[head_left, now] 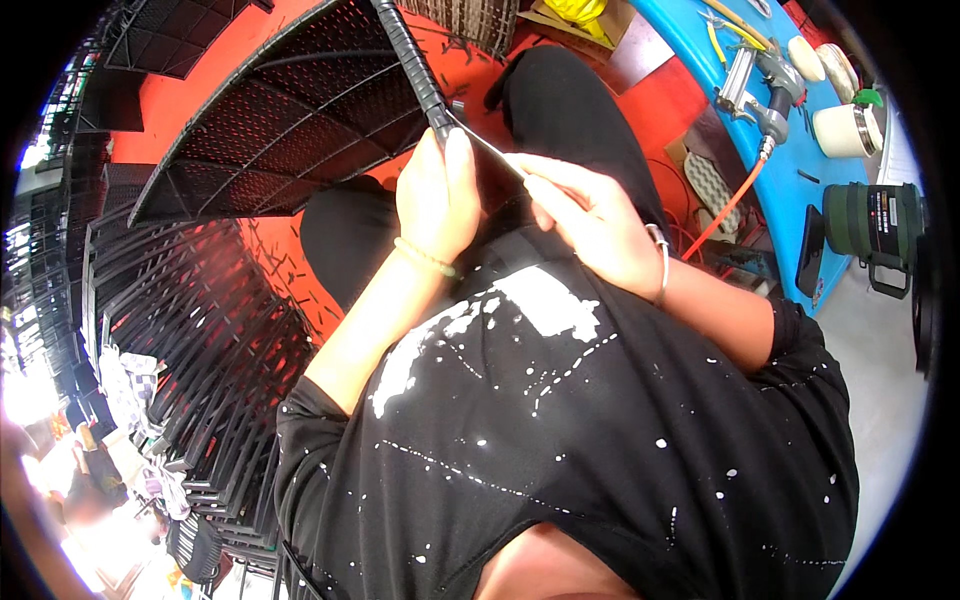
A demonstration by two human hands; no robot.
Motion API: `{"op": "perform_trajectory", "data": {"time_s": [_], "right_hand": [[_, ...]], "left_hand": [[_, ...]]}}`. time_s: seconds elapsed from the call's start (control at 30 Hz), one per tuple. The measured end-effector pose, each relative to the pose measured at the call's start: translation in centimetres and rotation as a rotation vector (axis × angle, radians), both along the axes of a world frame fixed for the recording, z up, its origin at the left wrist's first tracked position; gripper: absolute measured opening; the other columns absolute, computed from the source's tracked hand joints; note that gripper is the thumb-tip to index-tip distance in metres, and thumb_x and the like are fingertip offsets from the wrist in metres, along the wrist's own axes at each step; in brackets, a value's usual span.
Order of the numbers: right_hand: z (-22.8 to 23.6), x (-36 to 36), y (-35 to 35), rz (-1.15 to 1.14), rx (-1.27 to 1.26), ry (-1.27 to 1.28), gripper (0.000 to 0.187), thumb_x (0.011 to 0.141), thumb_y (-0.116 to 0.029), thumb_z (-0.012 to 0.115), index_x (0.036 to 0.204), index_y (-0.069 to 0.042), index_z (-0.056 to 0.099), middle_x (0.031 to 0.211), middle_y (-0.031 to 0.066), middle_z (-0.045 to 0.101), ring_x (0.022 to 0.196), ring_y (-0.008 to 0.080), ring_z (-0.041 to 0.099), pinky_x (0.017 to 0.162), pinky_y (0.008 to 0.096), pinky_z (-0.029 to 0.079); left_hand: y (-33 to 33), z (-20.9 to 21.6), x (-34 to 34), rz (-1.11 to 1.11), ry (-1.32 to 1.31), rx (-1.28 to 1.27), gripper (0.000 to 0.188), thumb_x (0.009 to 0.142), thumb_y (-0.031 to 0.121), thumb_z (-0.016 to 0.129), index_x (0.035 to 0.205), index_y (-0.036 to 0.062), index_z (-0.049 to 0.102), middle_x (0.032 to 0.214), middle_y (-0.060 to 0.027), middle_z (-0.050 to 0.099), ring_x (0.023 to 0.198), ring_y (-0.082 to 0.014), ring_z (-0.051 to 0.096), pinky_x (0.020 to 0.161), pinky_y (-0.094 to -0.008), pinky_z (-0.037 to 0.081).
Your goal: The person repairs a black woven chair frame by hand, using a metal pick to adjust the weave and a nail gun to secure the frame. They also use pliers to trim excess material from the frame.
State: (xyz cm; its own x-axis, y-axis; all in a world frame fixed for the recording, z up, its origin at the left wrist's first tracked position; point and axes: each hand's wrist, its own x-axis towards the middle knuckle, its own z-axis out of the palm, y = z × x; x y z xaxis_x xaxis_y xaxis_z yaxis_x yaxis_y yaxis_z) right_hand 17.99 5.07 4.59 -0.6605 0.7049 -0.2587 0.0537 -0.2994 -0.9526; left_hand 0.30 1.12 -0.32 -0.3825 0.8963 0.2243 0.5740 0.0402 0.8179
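My left hand (440, 200) is closed around the lower end of a black bar (413, 62) wound with a flat strip, its thumb lying along the top. That bar forms the edge of a black woven panel (300, 110) with thin curved ribs, which leans away from me on the left. From the bar's end a thin, light-looking strip (490, 148) runs taut to my right hand (590, 220). The right thumb and fingers pinch this strip. Whether it is the same material as the winding I cannot tell.
Many black frames (190, 330) are stacked at the left. On the right, a blue table (690, 25) carries an air tool (765, 95), pliers (715, 40), a white mug (847, 130) and a green canister (875, 222). An orange hose (728, 212) hangs down. Dark scraps litter the red floor (300, 262).
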Motion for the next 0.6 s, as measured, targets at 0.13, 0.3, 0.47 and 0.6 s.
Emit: {"op": "perform_trajectory", "data": {"time_s": [0.13, 0.3, 0.47, 0.6], "right_hand": [[-1.2, -0.3, 0.0, -0.083, -0.028, 0.066, 0.032, 0.099, -0.013, 0.051, 0.128, 0.001, 0.057, 0.074, -0.0041, 0.052, 0.068, 0.0036, 0.045, 0.063, 0.0183, 0.040], [-2.0, -0.1, 0.7, -0.112, -0.138, 0.100, 0.033, 0.099, -0.013, 0.052, 0.129, 0.000, 0.056, 0.076, -0.0038, 0.052, 0.068, 0.0039, 0.045, 0.063, 0.0185, 0.040], [-1.0, -1.1, 2.0, 0.045, -0.144, 0.102, 0.036, 0.098, -0.012, 0.053, 0.133, 0.000, 0.052, 0.084, -0.0018, 0.055, 0.070, 0.0050, 0.045, 0.064, 0.0188, 0.041], [-4.5, 0.0, 3.8, 0.081, 0.115, 0.075, 0.038, 0.101, -0.016, 0.044, 0.137, -0.002, 0.046, 0.076, 0.0000, 0.053, 0.051, 0.0041, 0.038, 0.045, 0.0188, 0.032]], "left_hand": [[1.3, -0.3, 0.7, 0.026, 0.012, 0.042, 0.034, 0.100, 0.027, 0.038, 0.093, -0.0013, 0.055, 0.067, -0.0123, 0.052, 0.060, -0.0248, 0.051, 0.059, -0.0357, 0.042], [2.6, -0.4, 0.9, 0.017, -0.006, 0.025, 0.035, 0.100, 0.028, 0.038, 0.093, -0.0017, 0.055, 0.073, -0.0160, 0.056, 0.066, -0.0285, 0.054, 0.064, -0.0376, 0.043], [2.5, -0.3, -0.8, 0.009, 0.444, 0.043, 0.029, 0.096, 0.023, 0.041, 0.084, 0.0005, 0.055, 0.080, -0.0209, 0.059, 0.075, -0.0392, 0.059, 0.066, -0.0473, 0.048], [4.1, -0.3, -0.6, -0.045, 0.238, -0.044, 0.031, 0.094, 0.029, 0.043, 0.088, 0.0017, 0.057, 0.085, -0.0217, 0.059, 0.081, -0.0411, 0.059, 0.073, -0.0496, 0.048]]}}
